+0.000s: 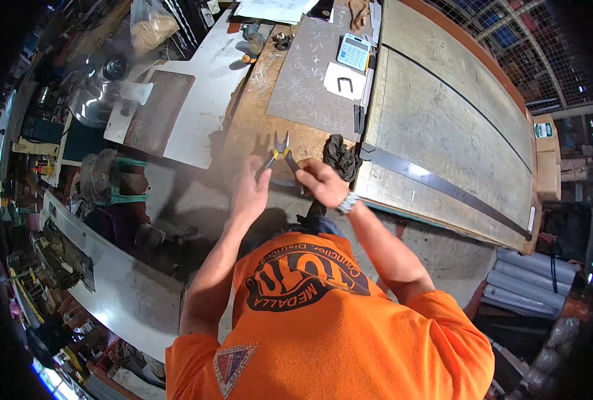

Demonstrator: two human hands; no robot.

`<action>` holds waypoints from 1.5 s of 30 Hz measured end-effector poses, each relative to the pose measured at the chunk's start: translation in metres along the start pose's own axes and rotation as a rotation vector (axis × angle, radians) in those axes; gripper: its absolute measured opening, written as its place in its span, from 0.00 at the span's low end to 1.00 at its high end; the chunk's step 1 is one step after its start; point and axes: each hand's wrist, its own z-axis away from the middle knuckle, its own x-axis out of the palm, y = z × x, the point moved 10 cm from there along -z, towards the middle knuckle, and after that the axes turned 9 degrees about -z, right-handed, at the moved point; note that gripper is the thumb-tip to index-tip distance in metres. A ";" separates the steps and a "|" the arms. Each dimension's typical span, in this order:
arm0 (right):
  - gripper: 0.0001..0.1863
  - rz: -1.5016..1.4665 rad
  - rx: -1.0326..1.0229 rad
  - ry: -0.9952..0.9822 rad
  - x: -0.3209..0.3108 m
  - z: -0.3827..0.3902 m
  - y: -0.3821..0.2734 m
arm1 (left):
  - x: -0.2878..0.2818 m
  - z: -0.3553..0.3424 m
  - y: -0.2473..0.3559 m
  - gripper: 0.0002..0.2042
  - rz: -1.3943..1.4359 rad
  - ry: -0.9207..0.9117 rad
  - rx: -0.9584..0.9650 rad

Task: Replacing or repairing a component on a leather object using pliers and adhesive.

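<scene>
A pair of pliers (pixel 282 148) with black-and-yellow handles is held upright over the wooden bench's near edge, handles spread and jaw tips up. My left hand (pixel 252 185) is closed on the left handle, and my right hand (pixel 320 180), with a steel watch on the wrist, grips the right handle. A crumpled dark cloth (pixel 338 155) lies just beyond my right hand. Past it are a grey scratched board (pixel 303 87), a calculator (pixel 354 51) and a dark U-shaped piece (pixel 344 84) on white paper.
A large metal-topped table (pixel 446 93) stands at the right, a long strip (pixel 430 180) on it. A white sheet (pixel 190 120) and plastic-wrapped things (pixel 96 90) lie back left. Below left are a green stool (pixel 130 180) and a pale counter (pixel 123 307). Grey rolls (pixel 530 280) are lower right.
</scene>
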 end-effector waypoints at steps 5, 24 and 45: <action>0.20 -0.201 -0.175 0.213 -0.005 0.000 -0.028 | -0.024 0.005 0.049 0.11 0.029 0.130 0.007; 0.17 0.008 -0.289 0.232 0.021 0.005 -0.074 | -0.021 -0.004 0.070 0.14 0.359 0.127 0.048; 0.16 -0.016 -0.200 -0.115 0.021 -0.007 -0.044 | -0.025 -0.005 0.031 0.19 0.324 -0.264 -0.218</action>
